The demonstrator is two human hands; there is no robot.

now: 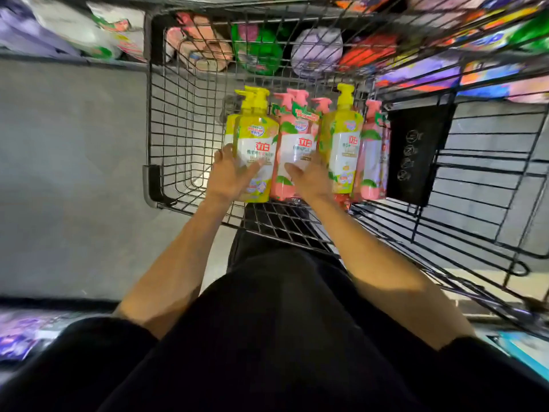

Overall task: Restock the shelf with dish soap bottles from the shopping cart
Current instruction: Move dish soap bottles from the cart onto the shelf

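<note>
Black clothing [267, 337] fills the bottom of the view, and two bare forearms reach forward from it into a black wire shopping cart [175, 114]. To the left of the cart lies bare grey floor [65, 173], wide and open up to the cart's left wall and its rounded near-left corner. Inside the cart, the left part of the basket holds nothing but wire mesh, so there is free room beside the bottles on that side.

The left hand [230, 175] lies on the lower front of a yellow dish soap bottle [254, 150], thumb at the bottle's left edge and fingers spread across the label; it looks like a loose grasp, though the far side of the grip is hidden. Just beside it, touching, stands a pink dish soap bottle [294, 150], with the right hand [310, 178] pressed on its lower right, fingers curved round it. Further right come a second yellow bottle [343, 144] and a second pink bottle [371, 156], packed close together against a black panel [416, 153] on the cart's fold-out flap. All pump heads point away from the camera.

Beyond the cart's far wall, blurred packages [258, 52] in pink, green and purple crowd a low shelf, and more coloured goods [475, 55] press close along the right side.
</note>
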